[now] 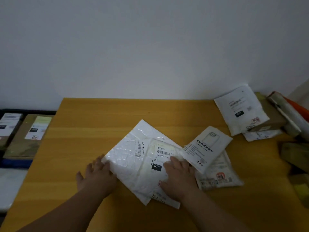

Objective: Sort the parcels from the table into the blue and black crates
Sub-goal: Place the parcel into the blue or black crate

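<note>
From my head camera, a big white parcel [133, 158] lies flat on the yellow table [87, 131]. My left hand [95, 174] touches its left corner with straight fingers. My right hand [178, 176] lies flat on its label, holding nothing. More parcels [240, 109] sit at the far right. Boxes [28, 136] fill a crate on the left.

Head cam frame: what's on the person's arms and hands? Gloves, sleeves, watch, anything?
Nothing worn that shows. The left hand and right hand are bare, no gloves. Both forearms are bare to the bottom edge of the frame, no sleeves in view. No watch, band or ring can be made out, though the picture is dim and soft.
</note>
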{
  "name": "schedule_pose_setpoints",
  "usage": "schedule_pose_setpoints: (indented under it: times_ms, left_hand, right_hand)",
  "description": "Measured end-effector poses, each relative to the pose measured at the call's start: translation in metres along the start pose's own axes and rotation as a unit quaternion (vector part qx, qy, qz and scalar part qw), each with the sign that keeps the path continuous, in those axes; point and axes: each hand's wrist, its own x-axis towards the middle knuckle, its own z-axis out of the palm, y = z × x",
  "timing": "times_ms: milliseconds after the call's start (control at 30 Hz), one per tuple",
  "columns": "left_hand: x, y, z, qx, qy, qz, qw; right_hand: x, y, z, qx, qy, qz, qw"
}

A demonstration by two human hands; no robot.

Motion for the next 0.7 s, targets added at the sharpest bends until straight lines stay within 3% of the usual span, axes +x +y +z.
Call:
schedule_pose_setpoints:
  times_ms: [133, 267, 300, 400, 433, 467, 533, 633, 700]
  left_hand:
    - [0.013, -0.007, 0.015, -0.258, 0.046, -0.060, 0.963]
    - [0.014, 0.014, 0.022, -0.499, 0.050, -0.056, 0.863]
    - [0.014, 0.019, 0.021, -0.550, 0.040, -0.083, 0.830]
    - [0.014, 0.029, 0.014, -0.717, -0.031, -0.171, 0.675]
    - [0.013, 0.031, 0.013, -0.740, -0.065, -0.180, 0.644]
    - [0.011, 0.033, 0.012, -0.746, -0.096, -0.178, 0.635]
    - [0.005, 0.039, 0.014, -0.730, -0.123, -0.158, 0.654]
    - [-0.004, 0.047, 0.021, -0.703, -0.076, -0.126, 0.695]
    - [-0.012, 0.047, 0.021, -0.717, -0.032, -0.114, 0.687]
  right_hand:
    - [0.004, -0.023, 0.002, -0.018, -0.010, 0.037, 0.999]
    - [0.006, -0.036, 0.003, -0.014, -0.016, 0.055, 0.998]
    - [0.006, -0.037, 0.004, -0.010, -0.019, 0.056, 0.998]
    - [0.004, -0.037, 0.007, 0.002, -0.019, 0.057, 0.998]
    - [0.003, -0.036, 0.008, 0.008, -0.019, 0.059, 0.998]
    - [0.002, -0.036, 0.009, 0.014, -0.018, 0.060, 0.998]
    - [0.001, -0.035, 0.012, 0.021, -0.015, 0.058, 0.998]
    - [-0.004, -0.031, 0.016, 0.023, -0.007, 0.050, 0.998]
    - [-0.005, -0.027, 0.016, 0.017, 0.000, 0.044, 0.999]
